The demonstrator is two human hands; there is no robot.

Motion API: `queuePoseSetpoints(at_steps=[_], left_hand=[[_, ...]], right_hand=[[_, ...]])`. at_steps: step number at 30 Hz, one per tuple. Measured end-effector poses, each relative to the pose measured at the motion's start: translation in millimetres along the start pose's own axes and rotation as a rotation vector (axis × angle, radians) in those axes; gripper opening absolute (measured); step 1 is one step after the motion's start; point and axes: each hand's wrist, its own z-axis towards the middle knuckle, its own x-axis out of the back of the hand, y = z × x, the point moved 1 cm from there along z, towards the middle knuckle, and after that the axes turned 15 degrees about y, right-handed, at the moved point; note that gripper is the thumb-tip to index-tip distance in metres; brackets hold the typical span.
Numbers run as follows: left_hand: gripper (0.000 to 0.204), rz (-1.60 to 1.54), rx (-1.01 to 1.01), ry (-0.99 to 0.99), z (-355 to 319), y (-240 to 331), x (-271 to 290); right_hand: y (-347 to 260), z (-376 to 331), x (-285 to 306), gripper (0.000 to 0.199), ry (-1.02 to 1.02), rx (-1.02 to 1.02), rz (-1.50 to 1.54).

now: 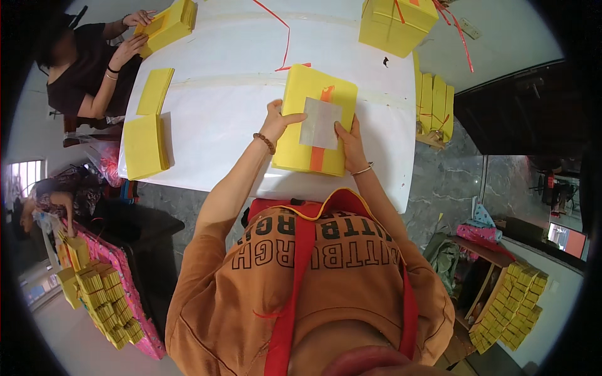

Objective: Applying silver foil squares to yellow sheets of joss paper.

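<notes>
Both hands gripped yellow paper stack (300, 135) at table's (219, 125) near edge: left hand (279, 122) and right hand (349, 141) fingers curled around its sides.

White counter with yellow paper stacks

The counter (219, 119) carries a banded yellow stack (315, 119) at centre, loose yellow stacks (145, 145) at left, a tied bundle (396, 25) upper right, red strings (285, 37).
</notes>
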Motion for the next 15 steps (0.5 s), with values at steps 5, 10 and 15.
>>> queuePoseSetpoints(at_steps=[5, 10, 15], left_hand=[[0.118, 0.324, -0.305, -0.077, -36.6, 81.0, -4.6], [0.114, 0.748, -0.661, -0.192, -75.9, 121.2, -19.2], [0.096, 1.155, -1.145, -0.357, -89.3, 93.9, -33.0]], right_hand=[[-16.9, 16.2, 23.7, 0.091, 0.002, 0.188, -0.252], [-79.5, 31.5, 31.2, 0.122, -0.248, 0.452, -0.542], [-66.3, 26.2, 42.4, 0.131, -0.600, 0.431, -0.718]])
